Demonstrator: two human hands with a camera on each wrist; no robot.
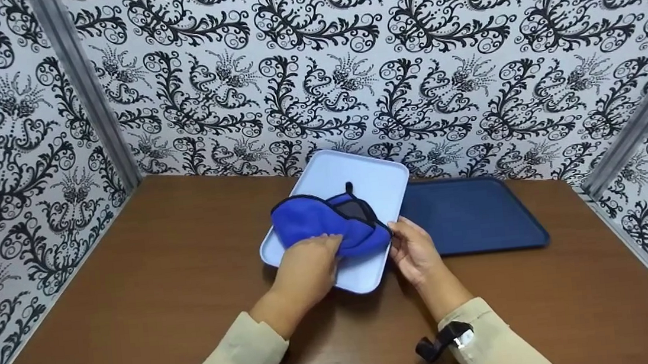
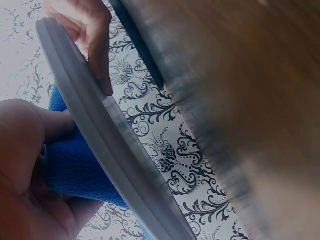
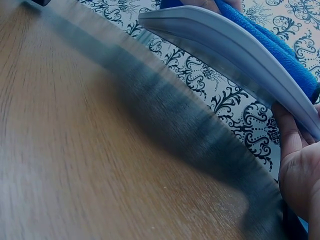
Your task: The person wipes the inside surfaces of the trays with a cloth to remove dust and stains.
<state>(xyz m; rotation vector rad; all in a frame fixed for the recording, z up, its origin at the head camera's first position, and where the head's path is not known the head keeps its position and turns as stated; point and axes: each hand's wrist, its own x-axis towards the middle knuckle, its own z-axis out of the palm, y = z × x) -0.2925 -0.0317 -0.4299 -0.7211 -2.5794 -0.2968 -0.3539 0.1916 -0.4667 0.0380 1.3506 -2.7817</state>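
A pale blue-white tray (image 1: 352,170) is held tilted above the table. On it lies a folded, fleecy blue cloth piece (image 1: 307,219) with black edging, a small black loop and a dark grey patch; its exact kind is unclear. My left hand (image 1: 307,270) grips the near side of this cloth, and in the left wrist view its thumb presses against the blue fabric (image 2: 82,167). At the tray's right edge my right hand (image 1: 417,250) holds the rim, fingers reaching beneath it in the right wrist view. The folds hide part of the cloth.
A dark blue tray (image 1: 470,215) lies flat on the brown wooden table (image 1: 189,266), behind and right of the raised tray. Patterned wall panels (image 1: 314,76) close off the back and both sides. A black strap (image 1: 443,340) hangs at the right wrist.
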